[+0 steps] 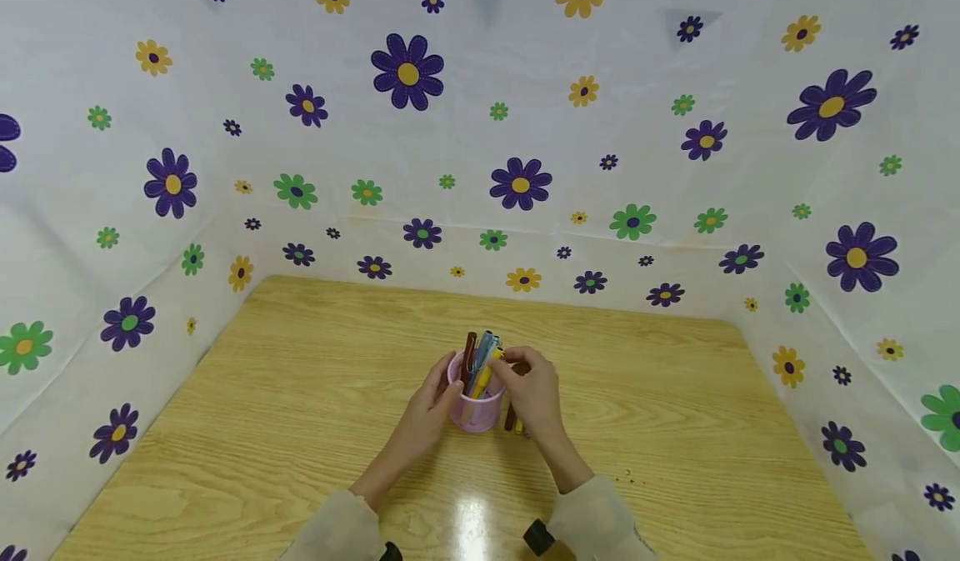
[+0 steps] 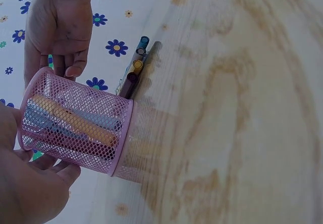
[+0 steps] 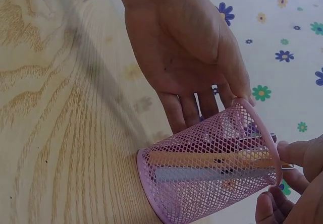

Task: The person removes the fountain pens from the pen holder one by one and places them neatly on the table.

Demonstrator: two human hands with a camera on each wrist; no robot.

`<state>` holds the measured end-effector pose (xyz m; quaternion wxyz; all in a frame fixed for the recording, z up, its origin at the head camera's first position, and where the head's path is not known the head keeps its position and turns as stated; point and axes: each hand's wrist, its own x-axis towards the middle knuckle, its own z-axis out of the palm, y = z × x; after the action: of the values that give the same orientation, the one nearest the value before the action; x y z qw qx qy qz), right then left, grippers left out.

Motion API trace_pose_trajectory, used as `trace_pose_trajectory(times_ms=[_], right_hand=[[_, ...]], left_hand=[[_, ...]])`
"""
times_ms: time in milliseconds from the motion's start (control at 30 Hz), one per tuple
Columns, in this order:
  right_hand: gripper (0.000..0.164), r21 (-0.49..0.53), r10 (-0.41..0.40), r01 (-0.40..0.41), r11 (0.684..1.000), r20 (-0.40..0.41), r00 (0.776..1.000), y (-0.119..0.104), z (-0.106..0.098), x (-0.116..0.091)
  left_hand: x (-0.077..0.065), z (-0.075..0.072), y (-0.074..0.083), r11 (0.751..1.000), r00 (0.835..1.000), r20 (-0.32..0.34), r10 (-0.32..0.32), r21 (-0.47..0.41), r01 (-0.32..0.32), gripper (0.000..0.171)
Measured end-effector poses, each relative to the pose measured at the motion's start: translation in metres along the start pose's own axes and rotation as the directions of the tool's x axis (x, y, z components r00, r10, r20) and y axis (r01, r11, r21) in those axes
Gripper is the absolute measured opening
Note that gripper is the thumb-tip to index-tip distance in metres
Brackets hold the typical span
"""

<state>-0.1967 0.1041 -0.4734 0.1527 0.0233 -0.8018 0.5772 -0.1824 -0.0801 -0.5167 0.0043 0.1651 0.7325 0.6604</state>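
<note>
A pink mesh pen cup [image 1: 476,415] stands on the table, holding several pens. Around its left side my left hand [image 1: 426,411] grips it, thumb at the rim and fingers behind the mesh. At the mouth of the cup, my right hand [image 1: 536,394] pinches the upper end of a yellow pen [image 1: 483,376] between thumb and finger; its lower part is inside the cup. Beside it a dark red pen [image 1: 469,351] and a blue pen [image 1: 482,351] lean in the cup. The mesh shows an orange-yellow barrel [image 3: 202,158] in the right wrist view.
Several more pens [image 2: 135,71] lie side by side on the table right of the cup, partly hidden by my right hand in the head view. Small dark specks [image 1: 628,476] dot the wooden table [image 1: 300,361]. White flower-printed sheeting [image 1: 450,144] borders the back and sides.
</note>
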Motion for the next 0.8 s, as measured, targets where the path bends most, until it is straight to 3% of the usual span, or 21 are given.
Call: trace_pose_trajectory(times_ms=[333, 567, 800], right_hand=[[0.025, 0.220, 0.064, -0.045, 0.974, -0.080, 0.995, -0.003, -0.015, 0.003], [0.027, 0.436, 0.030, 0.019, 0.900, -0.105, 0.994, -0.007, -0.026, 0.007], [0.031, 0.541, 0.003, 0.089, 0.836, -0.168, 0.986, -0.015, -0.042, 0.013]], left_hand=[[0.001, 0.000, 0.002, 1.000, 1.000, -0.004, 0.027, 0.003, -0.027, 0.058], [0.001, 0.000, 0.001, 1.000, 1.000, 0.003, 0.018, -0.001, -0.018, 0.058], [0.001, -0.001, -0.001, 1.000, 1.000, 0.010, 0.016, 0.001, -0.016, 0.059]])
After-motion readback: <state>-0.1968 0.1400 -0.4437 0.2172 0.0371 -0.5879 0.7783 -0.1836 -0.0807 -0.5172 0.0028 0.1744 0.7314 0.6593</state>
